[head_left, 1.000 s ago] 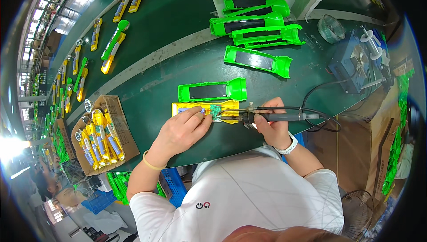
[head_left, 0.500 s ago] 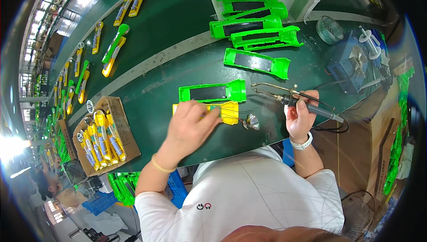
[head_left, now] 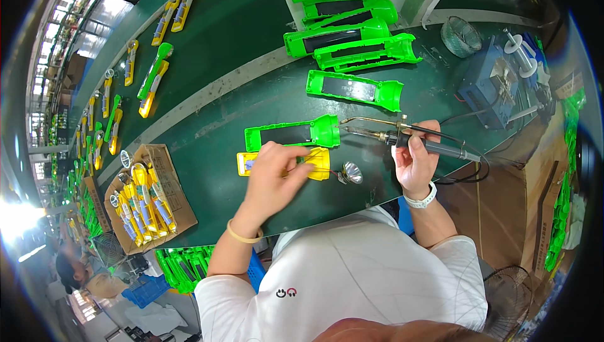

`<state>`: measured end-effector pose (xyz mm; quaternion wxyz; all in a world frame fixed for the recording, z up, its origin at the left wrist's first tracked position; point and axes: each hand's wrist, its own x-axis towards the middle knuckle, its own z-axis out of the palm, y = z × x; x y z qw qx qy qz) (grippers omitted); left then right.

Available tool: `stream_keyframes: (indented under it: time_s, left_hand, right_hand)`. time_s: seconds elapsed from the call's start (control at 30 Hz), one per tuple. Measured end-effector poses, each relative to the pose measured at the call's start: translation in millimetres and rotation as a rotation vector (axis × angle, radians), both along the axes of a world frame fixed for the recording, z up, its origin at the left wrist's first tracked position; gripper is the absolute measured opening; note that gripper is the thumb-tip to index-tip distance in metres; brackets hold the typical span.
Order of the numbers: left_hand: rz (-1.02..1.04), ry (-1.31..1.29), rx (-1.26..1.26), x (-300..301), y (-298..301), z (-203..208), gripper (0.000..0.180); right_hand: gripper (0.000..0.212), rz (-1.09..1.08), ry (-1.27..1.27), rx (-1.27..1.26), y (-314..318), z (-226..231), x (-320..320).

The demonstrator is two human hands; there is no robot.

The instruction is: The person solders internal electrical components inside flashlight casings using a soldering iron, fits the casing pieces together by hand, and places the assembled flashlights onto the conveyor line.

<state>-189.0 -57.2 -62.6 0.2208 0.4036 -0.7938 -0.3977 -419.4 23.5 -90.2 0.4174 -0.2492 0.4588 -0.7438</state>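
My left hand (head_left: 275, 175) is bent over a yellow flashlight housing half (head_left: 319, 165) on the green bench, its thumb and forefinger closing at the small board inside. What they pinch is too small to make out. Thin wires lead from there to a silver reflector (head_left: 352, 173) lying just to the right. My right hand (head_left: 416, 163) grips a soldering iron (head_left: 434, 147) with a curved solder feed tube (head_left: 371, 121) above it. The iron's tip points left, apart from the yellow half. Just beyond that half lies a green housing half (head_left: 292, 133) with a dark panel.
More green housing halves (head_left: 354, 88) lie at the back. A cardboard box (head_left: 175, 200) of yellow assemblies stands at left, with others (head_left: 153, 87) along the far bench. At right are a blue soldering station (head_left: 487, 87), a solder spool (head_left: 521, 56) and a round mesh cup (head_left: 461, 37).
The whole view has shifted slightly. My left hand stays at the yellow half, where the wires stick out less beyond the fingers. My right hand still holds the iron, tip to the left.
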Motion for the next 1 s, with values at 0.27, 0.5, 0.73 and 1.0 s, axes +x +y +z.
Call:
stream_keyframes:
  time_s: [0.27, 0.5, 0.73, 1.0]
  left_hand:
    - [0.025, 0.056, -0.169, 6, 2, -20, 0.011]
    - [-0.081, -0.072, -0.162, 4, -5, -16, 0.010]
    - [0.161, 0.008, -0.257, -5, -1, -21, 0.011]
    - [-0.018, -0.149, -0.381, -10, -20, -18, 0.010]
  right_hand:
    - [0.024, 0.087, 0.000, -0.034, -4, 4, -1]
    - [0.023, 0.098, -0.021, 0.042, -6, 1, 2]
    - [0.024, 0.183, 0.018, 0.028, -12, 4, 17]
    - [0.025, 0.318, 0.061, 0.105, -18, 3, -3]
